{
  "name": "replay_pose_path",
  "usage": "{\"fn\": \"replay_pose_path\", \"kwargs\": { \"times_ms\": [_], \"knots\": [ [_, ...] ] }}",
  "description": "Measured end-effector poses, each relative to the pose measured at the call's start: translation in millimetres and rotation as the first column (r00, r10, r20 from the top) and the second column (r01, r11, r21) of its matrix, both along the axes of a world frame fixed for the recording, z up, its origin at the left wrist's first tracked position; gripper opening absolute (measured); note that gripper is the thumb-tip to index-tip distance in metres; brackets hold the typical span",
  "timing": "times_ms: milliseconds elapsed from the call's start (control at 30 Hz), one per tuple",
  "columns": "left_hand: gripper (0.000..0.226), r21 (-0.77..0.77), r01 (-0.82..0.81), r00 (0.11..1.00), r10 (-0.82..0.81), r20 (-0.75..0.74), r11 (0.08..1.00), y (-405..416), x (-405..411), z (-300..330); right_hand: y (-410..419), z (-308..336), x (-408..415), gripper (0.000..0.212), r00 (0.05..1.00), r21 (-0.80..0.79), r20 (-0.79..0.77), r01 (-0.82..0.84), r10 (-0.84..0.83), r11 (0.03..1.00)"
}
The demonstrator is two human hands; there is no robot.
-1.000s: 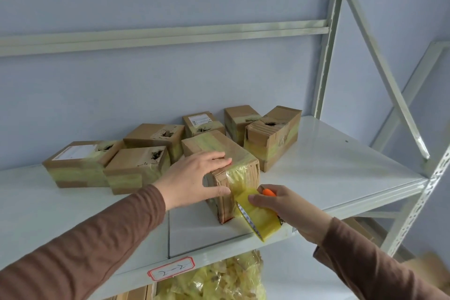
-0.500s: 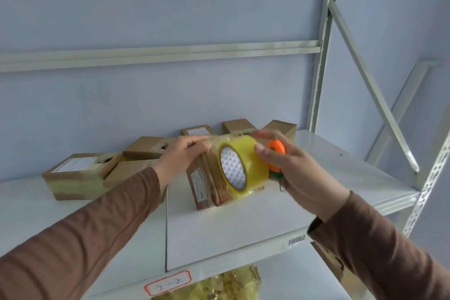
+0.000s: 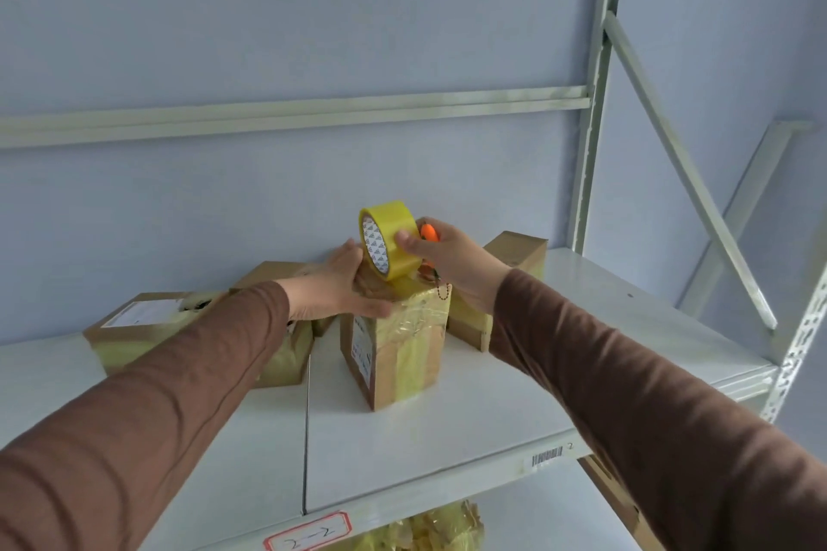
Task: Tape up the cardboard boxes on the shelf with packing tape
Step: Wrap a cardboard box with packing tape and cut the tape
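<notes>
A cardboard box [image 3: 398, 349], wrapped in yellowish clear tape, stands on end near the middle of the white shelf [image 3: 447, 425]. My left hand [image 3: 333, 286] holds its top edge, thumb along the front. My right hand [image 3: 443, 257] grips a roll of yellow packing tape [image 3: 387, 244] above the box's top, together with a small orange cutter [image 3: 428, 233] whose bead chain hangs down. The roll's lower edge meets the top of the box.
Several other taped cardboard boxes lie behind: one with a white label [image 3: 143, 322] at the left, one [image 3: 514, 255] at the right behind my right wrist. A metal upright [image 3: 593, 112] and diagonal brace [image 3: 684, 166] stand at the right. Crumpled yellow tape [image 3: 425, 528] lies below.
The box has been turned up on end. My right hand has lifted the tape roll from the shelf's front edge up over the box to its top. My left hand stays on the box.
</notes>
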State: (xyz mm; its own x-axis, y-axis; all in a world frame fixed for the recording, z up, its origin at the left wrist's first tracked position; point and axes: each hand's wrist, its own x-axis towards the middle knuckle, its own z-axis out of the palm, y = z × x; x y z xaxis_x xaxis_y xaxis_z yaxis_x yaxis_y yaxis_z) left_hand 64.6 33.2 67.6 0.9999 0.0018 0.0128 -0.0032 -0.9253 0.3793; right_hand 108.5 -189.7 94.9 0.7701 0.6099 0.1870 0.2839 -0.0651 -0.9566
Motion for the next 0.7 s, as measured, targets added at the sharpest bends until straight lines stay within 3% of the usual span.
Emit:
{"fn": "replay_pose_path", "kwargs": {
  "times_ms": [67,167,300,433,567,700],
  "knots": [
    [0.149,0.031,-0.022,0.999,0.021,0.025,0.999,-4,0,-2,-1,0,-2,0.053,0.999,-0.009,0.008,-0.038,0.038,0.999],
    [0.123,-0.044,-0.023,0.996,0.027,0.089,0.999,-1,0,-9,-8,5,-6,0.039,0.998,0.022,-0.008,-0.060,0.061,0.998],
    [0.111,-0.076,0.047,0.994,-0.039,0.101,0.996,-1,5,-9,-25,7,-19,0.025,0.998,0.092,-0.053,-0.037,0.042,0.995],
    [0.113,0.017,0.105,0.992,-0.106,0.070,0.994,6,6,-5,-53,-4,-39,0.025,0.988,0.164,-0.147,-0.017,0.041,0.986],
    [0.109,0.125,0.123,0.991,-0.129,0.037,0.984,7,7,-3,-64,-36,-50,0.038,0.975,0.061,-0.221,0.043,-0.029,0.997],
    [0.096,0.189,0.154,0.985,-0.166,0.052,0.970,-4,11,4,-63,-73,-53,0.027,0.913,0.013,-0.402,0.084,-0.072,0.996]
  ]
}}
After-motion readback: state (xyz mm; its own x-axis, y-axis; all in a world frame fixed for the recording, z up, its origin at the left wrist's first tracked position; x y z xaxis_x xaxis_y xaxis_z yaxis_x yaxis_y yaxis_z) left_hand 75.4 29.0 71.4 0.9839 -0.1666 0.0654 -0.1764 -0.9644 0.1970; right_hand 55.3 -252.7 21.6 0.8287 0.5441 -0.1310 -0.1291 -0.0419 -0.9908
